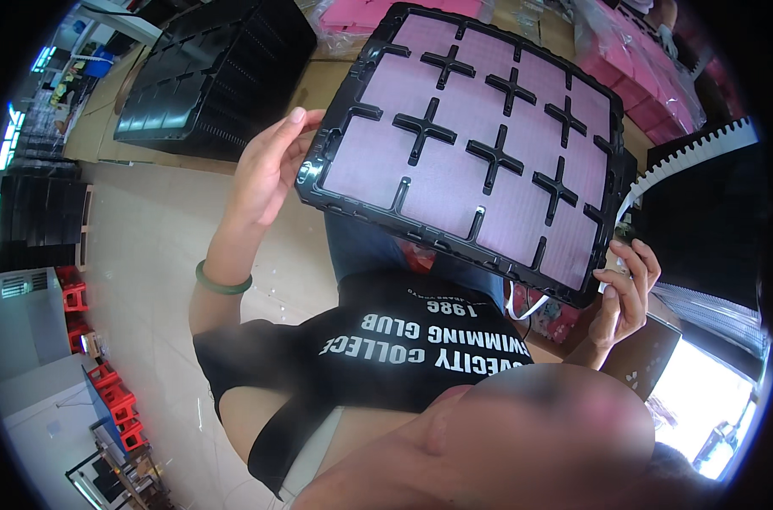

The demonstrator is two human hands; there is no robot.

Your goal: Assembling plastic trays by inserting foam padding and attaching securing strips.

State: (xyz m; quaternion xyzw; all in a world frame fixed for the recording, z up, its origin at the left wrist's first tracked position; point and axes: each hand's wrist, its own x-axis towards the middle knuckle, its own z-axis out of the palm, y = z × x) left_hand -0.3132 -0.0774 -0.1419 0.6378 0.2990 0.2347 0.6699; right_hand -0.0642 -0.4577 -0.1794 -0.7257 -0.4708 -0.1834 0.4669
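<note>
A black plastic tray (495, 159) with raised cross-shaped dividers is held up in front of me, tilted. Pink sheet-like material (442, 178) fills the spaces between its dividers. My left hand (272, 166) is at the tray's left edge, thumb up by the rim and the other fingers partly hidden. At the near right corner, my right hand (626, 289) grips the rim between its thumb and bent fingers. The tray's underside does not show.
A tall stack of black trays (208, 81) stands on the cardboard-covered table at the left. Pink pieces in clear plastic wrap (650, 76) lie at the far right. A white toothed strip (693, 153) curves beside my right hand. Red stools (114, 399) stand at the left.
</note>
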